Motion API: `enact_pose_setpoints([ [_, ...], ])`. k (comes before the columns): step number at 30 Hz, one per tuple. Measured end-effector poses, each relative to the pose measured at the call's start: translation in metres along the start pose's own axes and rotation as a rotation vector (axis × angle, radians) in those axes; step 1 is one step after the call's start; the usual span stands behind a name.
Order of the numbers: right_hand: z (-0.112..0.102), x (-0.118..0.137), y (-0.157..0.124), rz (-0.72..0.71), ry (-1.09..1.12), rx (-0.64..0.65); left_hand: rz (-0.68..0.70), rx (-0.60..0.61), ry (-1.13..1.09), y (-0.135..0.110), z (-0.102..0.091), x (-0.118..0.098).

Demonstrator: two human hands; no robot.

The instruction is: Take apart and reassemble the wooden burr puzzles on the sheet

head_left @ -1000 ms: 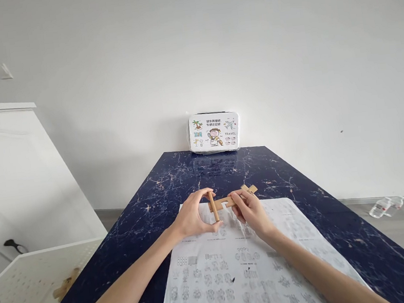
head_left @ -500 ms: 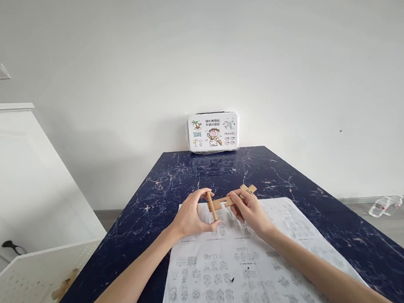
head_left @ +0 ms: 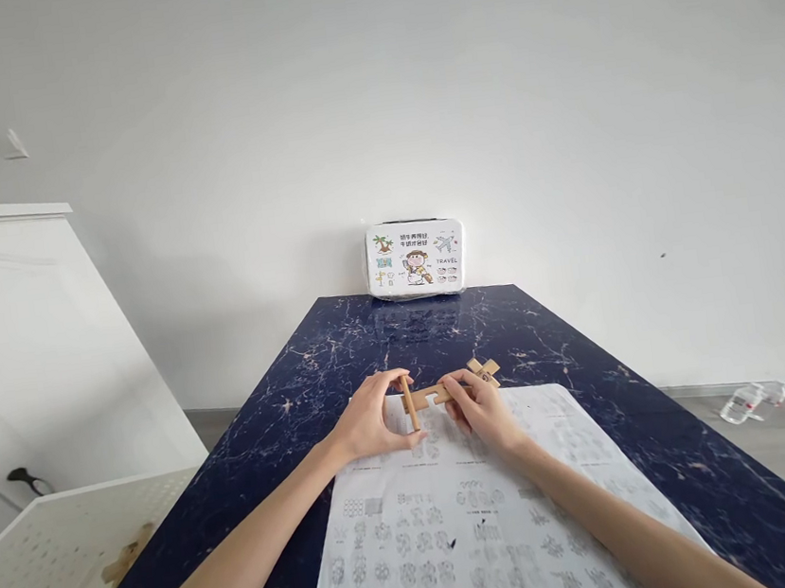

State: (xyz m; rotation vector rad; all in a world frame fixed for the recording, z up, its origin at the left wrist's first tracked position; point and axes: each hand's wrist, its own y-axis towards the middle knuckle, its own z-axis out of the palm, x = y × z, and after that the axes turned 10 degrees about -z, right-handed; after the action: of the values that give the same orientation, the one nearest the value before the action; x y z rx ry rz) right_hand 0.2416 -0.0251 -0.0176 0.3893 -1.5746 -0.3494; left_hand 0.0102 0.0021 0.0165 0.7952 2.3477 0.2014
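My left hand (head_left: 375, 418) pinches a thin wooden strip (head_left: 410, 404) upright between thumb and fingertips. Between the thumb and fingers of my right hand (head_left: 482, 409) is a notched wooden puzzle piece (head_left: 418, 399), its cut-out showing along one edge. The piece's left end meets the strip; whether the two are joined or only touching I cannot tell. Just beyond my right hand is a small cross of wooden pieces (head_left: 486, 370), partly hidden by the fingers. Below both hands lies a large printed instruction sheet (head_left: 450, 525) covered with small line diagrams.
The dark blue marbled table (head_left: 288, 374) reaches to the wall, where a white cartoon-printed case (head_left: 415, 259) stands. At left are a white cabinet (head_left: 21, 359) and a perforated white bin (head_left: 32, 567) with wooden pieces (head_left: 128, 555) inside. Clear plastic items (head_left: 753, 400) lie on the floor at right.
My right hand has shifted slightly left along the notched piece, and more of the wooden cross shows behind it. My left hand keeps its pinch on the strip. The view has tilted a little.
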Motion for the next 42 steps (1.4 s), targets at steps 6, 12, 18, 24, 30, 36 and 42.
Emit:
enact_pose_setpoints([
  [6, 0.0023, 0.0008, 0.0016, -0.003, 0.016, -0.055, 0.002, -0.060, 0.032, 0.0034, 0.0016, 0.0011],
  [12, 0.0028, 0.0005, 0.0010, -0.020, 0.008, -0.069, 0.016, -0.060, 0.026, 0.0043, 0.0010, -0.0020],
  [18, 0.0042, 0.0016, -0.0008, -0.032, -0.010, -0.093, -0.001, -0.067, 0.033, 0.0033, 0.0028, -0.0040],
  [24, 0.0036, 0.0028, -0.0011, -0.022, 0.004, -0.066, 0.014, -0.045, 0.010, 0.0028, 0.0001, -0.0015],
  [30, 0.0020, -0.0001, 0.0002, -0.016, 0.007, -0.044, 0.032, -0.039, -0.005, 0.0037, -0.0004, -0.0007],
  [36, 0.0041, 0.0014, 0.0005, -0.024, 0.002, -0.066, -0.011, -0.094, 0.028, 0.0057, -0.0004, -0.0036],
  [42, 0.0008, -0.0039, 0.0017, -0.031, 0.024, -0.063, 0.012, -0.043, 0.007, 0.0048, -0.0047, -0.0048],
])
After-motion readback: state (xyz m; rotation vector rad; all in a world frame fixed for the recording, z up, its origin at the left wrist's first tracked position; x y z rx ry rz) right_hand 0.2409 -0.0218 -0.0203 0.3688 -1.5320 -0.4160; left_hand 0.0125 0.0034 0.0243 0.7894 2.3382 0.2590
